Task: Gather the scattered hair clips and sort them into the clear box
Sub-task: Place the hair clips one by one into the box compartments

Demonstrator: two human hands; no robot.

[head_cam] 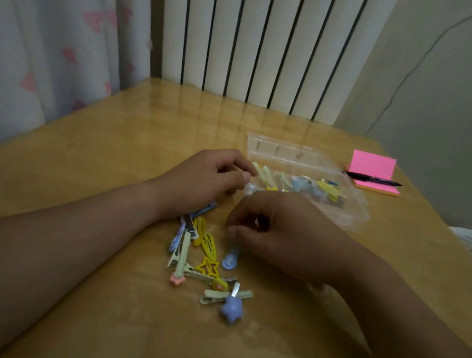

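A pile of scattered hair clips (pixel 202 253) in yellow, pale green, blue and pink lies on the wooden table (pixel 105 144) between my forearms. The clear box (pixel 358 201) stands open behind my hands, with several clips in it. My left hand (pixel 207 180) rests curled at the box's left end, fingertips close together; whether it holds a clip is hidden. My right hand (pixel 281 234) pinches the top end of a small blue clip (pixel 230 259), whose lower end is still on the table. A purple star clip (pixel 231 308) lies nearest to me.
A pink sticky-note pad (pixel 372 168) with a black pen (pixel 372 178) across it sits right of the box. A white radiator (pixel 265 36) stands behind the table, a heart-print curtain (pixel 37 26) to the left. The table's right edge is near the pad.
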